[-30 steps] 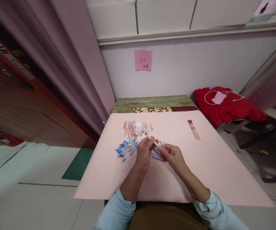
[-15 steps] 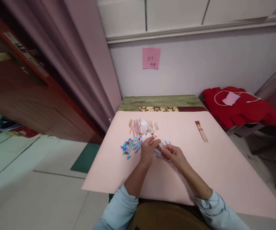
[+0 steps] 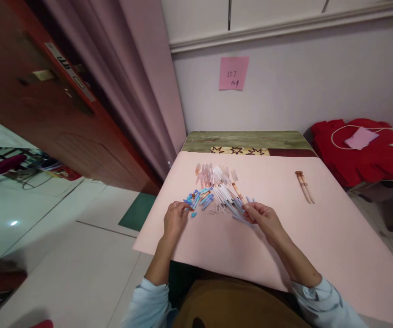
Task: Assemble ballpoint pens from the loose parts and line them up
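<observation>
A peach-and-brown pen barrel [image 3: 237, 193] slants up and left from my right hand [image 3: 259, 216], whose thumb and fingers pinch its lower end. My left hand [image 3: 176, 218] is at the near-left edge of a pile of blue, purple and brown pen pieces [image 3: 198, 198]. Its fingertips come together on a small brown pen piece [image 3: 191, 208]. Thin white pen refills [image 3: 221, 191] lie fanned out between the hands. Behind them are translucent pen barrels [image 3: 206, 175]; bluish barrels [image 3: 237, 208] lie beside my right hand, partly hidden by it.
Two peach pens with brown tops [image 3: 304, 187] lie at the right on the pink-covered table [image 3: 319, 246]. Tiny clear pieces [image 3: 218, 210] lie before the refills. Red cloth [image 3: 363, 159] with a white cord is beyond the right edge. A wooden door [image 3: 80, 136] stands left.
My left hand has left the barrel and moved left to the pile of coloured pieces. My right hand still holds the barrel. The view has turned a little left.
</observation>
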Demonstrator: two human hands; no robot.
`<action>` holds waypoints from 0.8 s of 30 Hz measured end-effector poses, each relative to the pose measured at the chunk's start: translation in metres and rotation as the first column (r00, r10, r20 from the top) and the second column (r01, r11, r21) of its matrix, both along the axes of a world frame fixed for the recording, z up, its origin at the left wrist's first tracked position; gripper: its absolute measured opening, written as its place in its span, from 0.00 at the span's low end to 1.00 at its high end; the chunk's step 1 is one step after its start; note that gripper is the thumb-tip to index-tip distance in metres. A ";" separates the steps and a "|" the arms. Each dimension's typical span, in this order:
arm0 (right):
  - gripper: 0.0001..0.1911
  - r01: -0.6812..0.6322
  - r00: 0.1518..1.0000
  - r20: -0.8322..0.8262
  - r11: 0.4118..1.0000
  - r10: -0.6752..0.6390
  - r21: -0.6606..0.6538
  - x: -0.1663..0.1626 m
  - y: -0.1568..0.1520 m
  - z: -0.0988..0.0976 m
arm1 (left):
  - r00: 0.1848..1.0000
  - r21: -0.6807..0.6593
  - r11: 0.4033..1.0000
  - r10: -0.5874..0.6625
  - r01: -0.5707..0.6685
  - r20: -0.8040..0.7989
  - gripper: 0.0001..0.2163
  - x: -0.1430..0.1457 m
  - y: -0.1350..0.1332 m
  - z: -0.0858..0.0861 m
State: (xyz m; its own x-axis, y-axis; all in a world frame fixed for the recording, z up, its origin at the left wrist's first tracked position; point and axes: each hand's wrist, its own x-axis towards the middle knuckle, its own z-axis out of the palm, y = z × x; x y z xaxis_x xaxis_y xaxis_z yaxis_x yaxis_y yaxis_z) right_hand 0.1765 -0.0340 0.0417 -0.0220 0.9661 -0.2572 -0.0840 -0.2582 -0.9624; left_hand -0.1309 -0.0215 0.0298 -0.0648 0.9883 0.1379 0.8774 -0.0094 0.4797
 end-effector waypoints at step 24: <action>0.27 0.058 0.997 -0.053 0.998 -0.057 0.027 0.004 -0.004 0.007 | 0.790 0.083 0.996 -0.071 0.026 0.609 0.09 0.032 0.012 0.021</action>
State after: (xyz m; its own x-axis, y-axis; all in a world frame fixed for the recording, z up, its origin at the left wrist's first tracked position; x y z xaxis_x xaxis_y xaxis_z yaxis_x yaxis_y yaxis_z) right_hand 0.1806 -0.0382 0.0489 0.0210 0.9730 -0.2298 -0.1479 -0.2243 -0.9632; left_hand -0.0990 -0.0099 0.0504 -0.1099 0.9824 0.1509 0.3984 -0.0956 0.9122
